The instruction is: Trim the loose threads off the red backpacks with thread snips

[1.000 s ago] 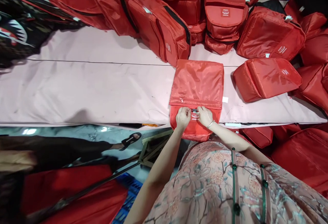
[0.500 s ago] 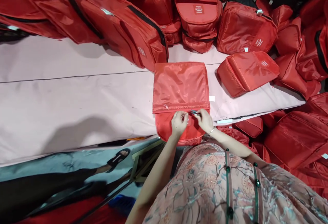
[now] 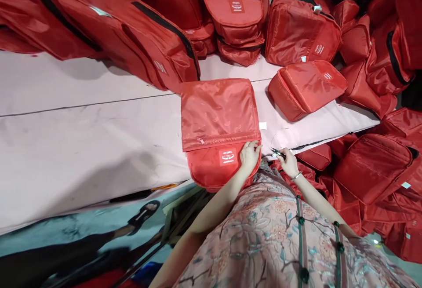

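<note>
A flat red bag (image 3: pixel 219 107) lies on the pale table in front of me, its zipper seam running across and a printed label on its lower flap. At the right end of that seam, my left hand (image 3: pixel 249 156) is closed in a pinch on the bag's edge; whether a thread is between the fingertips is too small to tell. To the right of the bag, apart from it, my right hand (image 3: pixel 288 163) is closed around small dark thread snips (image 3: pixel 278 152). Their tips point left toward the bag. A white tag (image 3: pixel 263 125) sticks out from the bag's right side.
A boxy red bag (image 3: pixel 306 88) lies to the right on the pale tabletop (image 3: pixel 108 143). More red bags (image 3: pixel 234 20) stand along the far side. Heaped red bags (image 3: pixel 376 169) fill the area at my right. A person's sandalled foot (image 3: pixel 147 213) shows below the table's near edge.
My right hand with the snips has moved right, off the bag. My left hand has shifted right along the seam to the bag's edge, uncovering the printed label. The view has shifted slightly.
</note>
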